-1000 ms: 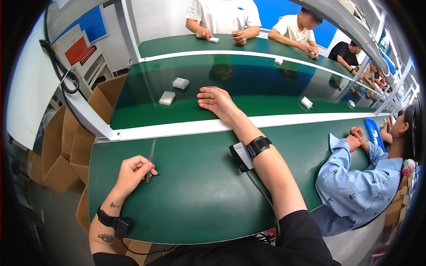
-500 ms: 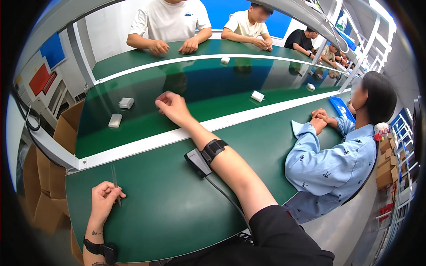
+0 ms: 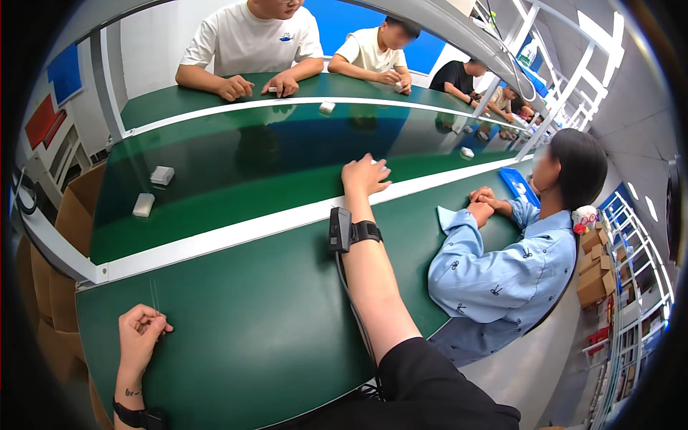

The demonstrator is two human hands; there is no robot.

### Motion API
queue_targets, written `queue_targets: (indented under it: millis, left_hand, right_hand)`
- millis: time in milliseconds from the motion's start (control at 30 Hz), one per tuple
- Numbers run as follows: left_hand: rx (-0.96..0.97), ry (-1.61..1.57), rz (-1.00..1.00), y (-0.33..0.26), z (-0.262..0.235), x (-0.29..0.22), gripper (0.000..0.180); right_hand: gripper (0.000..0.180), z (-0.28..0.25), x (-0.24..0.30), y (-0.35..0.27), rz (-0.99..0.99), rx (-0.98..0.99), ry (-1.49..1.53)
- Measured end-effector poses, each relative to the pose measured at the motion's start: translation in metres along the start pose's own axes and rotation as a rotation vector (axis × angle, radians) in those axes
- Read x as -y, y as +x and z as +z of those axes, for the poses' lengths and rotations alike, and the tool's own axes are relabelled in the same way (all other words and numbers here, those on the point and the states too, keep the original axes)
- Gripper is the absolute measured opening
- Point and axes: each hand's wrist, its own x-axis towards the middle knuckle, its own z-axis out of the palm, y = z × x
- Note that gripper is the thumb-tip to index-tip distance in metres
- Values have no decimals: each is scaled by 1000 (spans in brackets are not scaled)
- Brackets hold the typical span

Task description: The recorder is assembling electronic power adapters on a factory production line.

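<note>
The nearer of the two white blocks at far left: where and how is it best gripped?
The nearer white block is probably best pinched by its two long sides, coming from above on the person's side: it lies flat, its length running roughly away from the person, and the farther white block sits just beyond it.

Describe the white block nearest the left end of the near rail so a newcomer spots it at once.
Find the near white rail along the green tabletop. Beyond its left part lie a farther white block and a nearer white block. Pick the nearer: closer to the rail and further left than its neighbour.
</note>
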Motion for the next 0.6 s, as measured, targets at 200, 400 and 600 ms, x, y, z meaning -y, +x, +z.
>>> queue_targets:
  millis: [200, 400, 600]
  left_hand:
    - [10, -34, 29, 1, 0, 6, 9]
    - [6, -16, 3, 2, -1, 4, 8]
    - [25, -60, 24, 8, -4, 4, 6]
  right_hand:
    - [36, 4, 10, -5, -131, 265, 182]
    - [40, 21, 32, -3, 259, 972, 1696]
    - [34, 8, 44, -11, 125, 1168, 1813]
